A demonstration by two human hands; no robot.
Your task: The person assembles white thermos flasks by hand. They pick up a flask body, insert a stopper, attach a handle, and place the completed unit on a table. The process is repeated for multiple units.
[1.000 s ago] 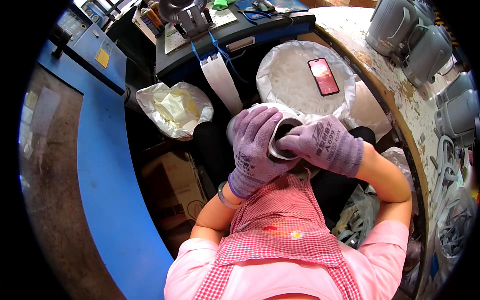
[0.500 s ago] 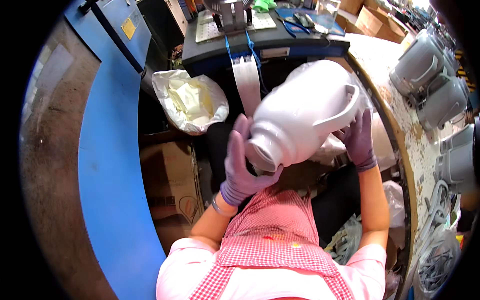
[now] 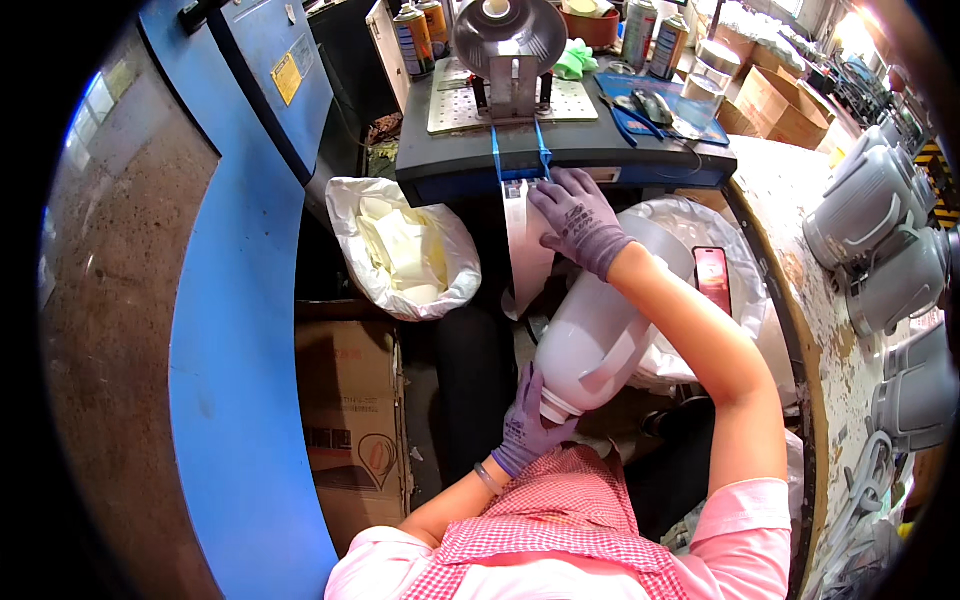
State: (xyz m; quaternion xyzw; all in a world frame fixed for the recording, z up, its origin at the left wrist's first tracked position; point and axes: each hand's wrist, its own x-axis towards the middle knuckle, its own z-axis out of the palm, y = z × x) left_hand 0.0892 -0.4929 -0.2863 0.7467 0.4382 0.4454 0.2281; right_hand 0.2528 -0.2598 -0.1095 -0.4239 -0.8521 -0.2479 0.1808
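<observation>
A pale grey plastic jug body (image 3: 590, 335) with a handle lies tilted above my lap. Its neck points toward me and its wide end points away to the right. My left hand (image 3: 530, 430) is closed around the neck. Beyond the jug, my right hand (image 3: 583, 222) reaches to a hanging stack of long white sheets (image 3: 525, 250), its fingers on the upper right edge and its thumb lower down. Blue straps (image 3: 543, 150) hold the stack at the front of a dark workbench. The right fingertips are partly hidden against the sheets.
A white-lined bin (image 3: 350, 240) of pale yellow paper stands left of the stack. Behind the jug, a phone (image 3: 712, 275) lies on clear plastic. The dark bench (image 3: 420, 150) carries a metal fixture (image 3: 512, 85) and pliers (image 3: 640, 122). Grey jugs (image 3: 865, 205) line the right-hand table.
My right hand has left the jug's handle side and reached forward to the white sheets. The jug has come lower and nearer, its neck turned toward me, with my left hand still on it.
</observation>
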